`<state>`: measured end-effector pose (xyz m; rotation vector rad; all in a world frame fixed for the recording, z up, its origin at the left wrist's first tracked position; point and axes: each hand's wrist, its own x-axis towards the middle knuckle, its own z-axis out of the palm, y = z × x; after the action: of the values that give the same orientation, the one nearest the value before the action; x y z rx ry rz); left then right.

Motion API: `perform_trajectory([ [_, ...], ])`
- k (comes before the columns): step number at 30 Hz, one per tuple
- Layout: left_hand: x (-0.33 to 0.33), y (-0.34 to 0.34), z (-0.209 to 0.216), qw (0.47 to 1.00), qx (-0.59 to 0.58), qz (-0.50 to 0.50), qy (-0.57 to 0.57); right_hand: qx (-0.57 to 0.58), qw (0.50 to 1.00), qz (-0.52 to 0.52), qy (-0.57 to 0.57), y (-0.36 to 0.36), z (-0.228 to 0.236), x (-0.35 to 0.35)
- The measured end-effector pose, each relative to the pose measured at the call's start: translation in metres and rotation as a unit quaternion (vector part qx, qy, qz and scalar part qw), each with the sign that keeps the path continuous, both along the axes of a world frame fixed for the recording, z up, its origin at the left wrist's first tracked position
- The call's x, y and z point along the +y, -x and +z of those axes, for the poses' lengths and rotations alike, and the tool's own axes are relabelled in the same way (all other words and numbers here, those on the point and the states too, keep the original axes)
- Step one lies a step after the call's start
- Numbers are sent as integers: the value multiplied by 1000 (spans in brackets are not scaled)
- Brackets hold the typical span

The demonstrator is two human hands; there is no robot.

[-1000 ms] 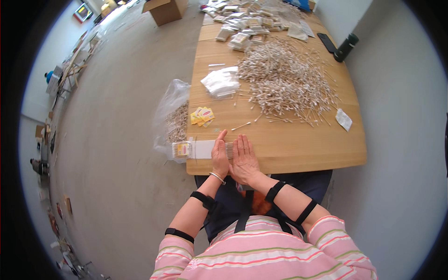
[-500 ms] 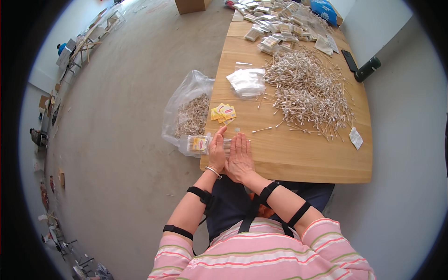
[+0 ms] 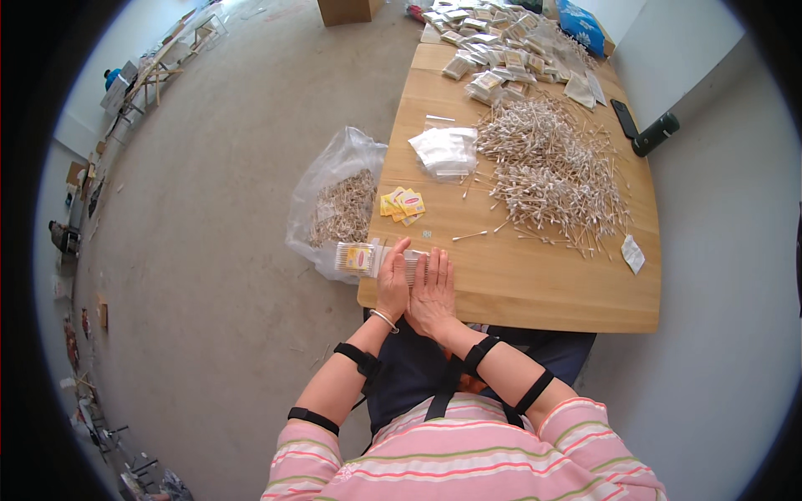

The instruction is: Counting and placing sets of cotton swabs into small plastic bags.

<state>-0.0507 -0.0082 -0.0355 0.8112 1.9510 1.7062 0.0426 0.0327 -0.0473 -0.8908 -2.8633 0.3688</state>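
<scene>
Near the table's front left corner, my left hand (image 3: 391,284) stands on its edge with the fingers stretched out. Beside it my right hand (image 3: 433,294) lies flat, palm down, over part of a row of cotton swabs (image 3: 413,265). The swabs lie side by side between the hands; the rest of the row is hidden under my right hand. Just left of my left hand, a clear bag of swabs with a yellow card (image 3: 357,258) rests at the table's edge. Farther up lie several yellow cards (image 3: 404,204) in a loose fan.
A big pile of loose cotton swabs (image 3: 555,167) covers the table's middle right. Empty clear bags (image 3: 444,150) lie left of it, filled packets (image 3: 501,54) behind. A dark bottle (image 3: 656,134) and a phone (image 3: 623,118) sit at the right edge. A plastic sack (image 3: 341,204) of swabs hangs on the left.
My right hand has shifted slightly and more of the swab row shows between my hands. The whole view has moved a little; the other things lie as before.
</scene>
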Motion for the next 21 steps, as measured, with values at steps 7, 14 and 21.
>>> perform_trajectory([
  [7,2,6,-6,999,-34,-14,-9,42,999,-5,23,0,10,1],
  [14,-5,-6,-12,1000,9,-13,-9,35,999,32,9,-6,9,-1],
  [21,1,20,-8,997,-66,9,-29,53,998,45,9,17,14,2],
])
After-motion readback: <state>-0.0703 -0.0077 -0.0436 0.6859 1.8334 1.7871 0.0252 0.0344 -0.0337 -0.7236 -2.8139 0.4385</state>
